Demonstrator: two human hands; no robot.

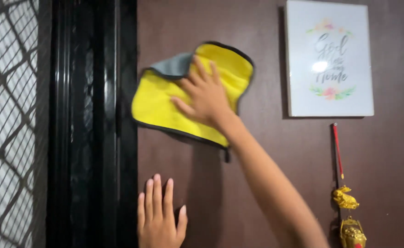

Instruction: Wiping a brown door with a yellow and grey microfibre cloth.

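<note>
Wiping underway: your right hand [205,94] presses the cloth [165,103] flat-fingered on the wall [266,151]; left hand [159,216] braces below, open, empty. Next, sweep firmly.

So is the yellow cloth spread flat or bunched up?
Mostly spread flat: the cloth lies open against the wall under the right hand, with only its top left corner folded over, showing grey.

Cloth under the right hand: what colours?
Cloth: yellow, black edging, grey on the folded-back corner; head view.
</note>
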